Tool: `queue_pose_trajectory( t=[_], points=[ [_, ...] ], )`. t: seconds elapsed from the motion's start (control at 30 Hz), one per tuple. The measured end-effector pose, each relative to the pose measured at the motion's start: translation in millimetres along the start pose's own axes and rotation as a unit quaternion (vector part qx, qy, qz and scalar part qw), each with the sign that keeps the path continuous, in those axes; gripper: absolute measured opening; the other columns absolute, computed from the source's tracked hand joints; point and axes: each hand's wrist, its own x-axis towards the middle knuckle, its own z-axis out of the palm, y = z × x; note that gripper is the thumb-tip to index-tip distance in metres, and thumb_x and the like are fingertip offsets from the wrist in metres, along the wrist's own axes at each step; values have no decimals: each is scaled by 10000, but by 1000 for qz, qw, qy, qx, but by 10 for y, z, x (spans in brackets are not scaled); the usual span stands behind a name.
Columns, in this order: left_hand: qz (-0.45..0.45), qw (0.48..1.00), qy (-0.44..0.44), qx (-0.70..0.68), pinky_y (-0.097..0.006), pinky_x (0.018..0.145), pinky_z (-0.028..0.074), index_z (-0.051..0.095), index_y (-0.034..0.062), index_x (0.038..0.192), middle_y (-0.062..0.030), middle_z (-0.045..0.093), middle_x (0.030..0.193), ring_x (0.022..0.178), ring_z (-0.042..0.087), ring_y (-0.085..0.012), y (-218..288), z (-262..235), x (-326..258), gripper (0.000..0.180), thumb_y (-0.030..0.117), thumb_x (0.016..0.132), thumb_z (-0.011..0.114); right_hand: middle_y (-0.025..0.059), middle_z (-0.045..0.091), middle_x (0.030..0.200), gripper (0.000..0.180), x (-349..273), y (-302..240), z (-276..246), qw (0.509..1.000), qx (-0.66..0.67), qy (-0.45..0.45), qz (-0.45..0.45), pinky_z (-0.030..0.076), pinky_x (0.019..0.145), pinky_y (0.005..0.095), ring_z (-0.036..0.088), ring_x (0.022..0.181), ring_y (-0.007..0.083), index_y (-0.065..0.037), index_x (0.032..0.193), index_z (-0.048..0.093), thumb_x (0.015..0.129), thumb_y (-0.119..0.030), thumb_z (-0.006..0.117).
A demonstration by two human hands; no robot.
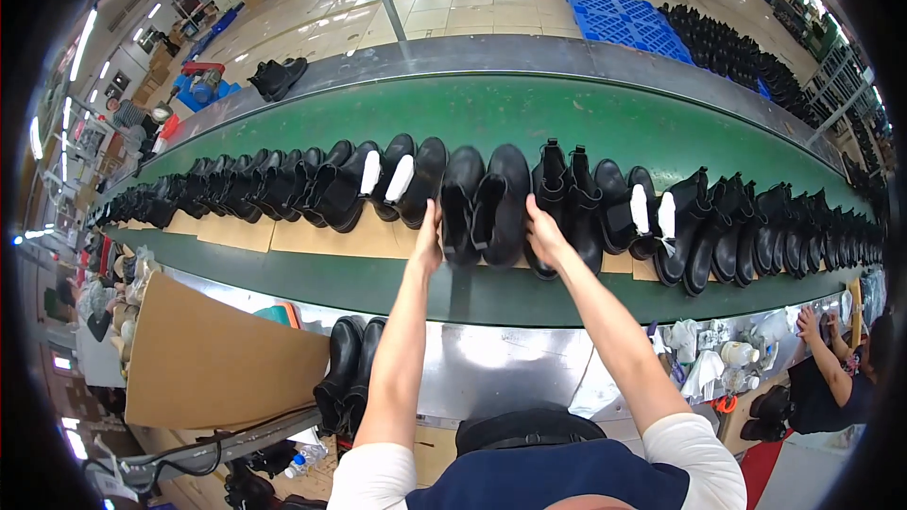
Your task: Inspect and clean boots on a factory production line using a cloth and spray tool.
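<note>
A pair of black ankle boots is between my two hands, over the green conveyor belt (453, 106), toes pointing away and openings facing me. My left hand (429, 240) grips the outer side of the left boot (463, 181). On the other side, my right hand (545, 232) grips the right boot (511, 194), thumb uppermost. Fingers of both hands are partly hidden behind the boots. Just right of my right hand stand more black boots (578, 194). Left of my left hand, a boot with white paper (401, 177) stuffed in it stands close by.
Long rows of black boots line the belt on cardboard sheets (231, 229). A metal ledge (510, 351) runs nearest me, with black boots (344, 365) and a brown board (222, 351) at its left. A co-worker (841, 373) is at the right. Beyond the belt lies a blue pallet (624, 21).
</note>
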Motion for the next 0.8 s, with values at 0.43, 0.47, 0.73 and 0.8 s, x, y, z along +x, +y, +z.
queue_pose_trajectory(
  t=[0.43,0.47,0.73,0.8],
  points=[
    [283,858,108,415,-491,1092,173,-91,52,1428,-269,52,1459,1351,91,-437,-673,955,200,1280,304,593,846,225,506,1141,591,-49,-721,-285,553,-757,313,-153,316,918,550,470,1102,363,-122,1188,520,682,-322,749],
    [287,835,182,432,-499,1081,192,-68,44,1425,-300,89,1430,1334,130,-445,-629,1030,353,1296,313,559,857,212,552,1078,588,54,-779,-331,582,-767,268,-40,328,890,549,510,1058,366,-130,1178,528,682,-356,748],
    [234,786,341,459,-500,1011,301,8,57,1419,-279,262,1358,1243,298,-427,-581,1025,717,1283,320,507,872,153,595,763,189,-301,-597,-602,600,-745,183,-227,391,703,410,564,811,307,-3,702,584,622,-108,720],
    [238,792,313,467,-486,1021,297,18,62,1420,-271,282,1352,1242,306,-423,-623,886,594,1228,274,537,845,142,576,744,191,-637,-659,-442,603,-740,159,-251,400,719,399,547,791,305,3,676,544,612,-68,710]
  ],
)
